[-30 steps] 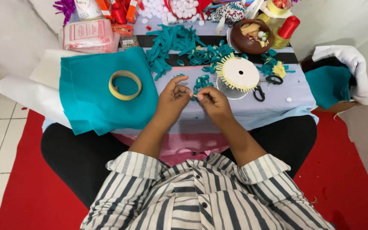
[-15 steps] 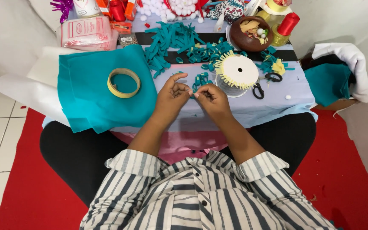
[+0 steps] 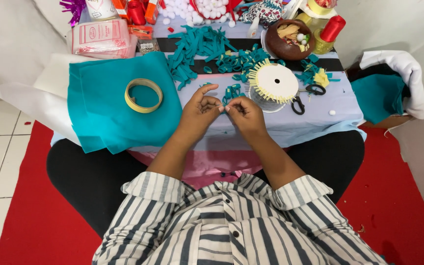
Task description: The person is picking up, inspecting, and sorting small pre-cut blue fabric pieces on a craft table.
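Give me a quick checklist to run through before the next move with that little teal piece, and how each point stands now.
1. Both hands on the work: left hand and right hand meet fingertip to fingertip: ok.
2. Small teal felt piece pinched firmly: mostly hidden by the fingers: cannot tell.
3. More folded teal loops close by, just beyond the fingers: ok.
4. Scissors lying apart from both hands: ok.
5. Tape roll resting on the teal felt sheet, clear of the hands: ok.

Cloth-covered table under teal felt, tape ring
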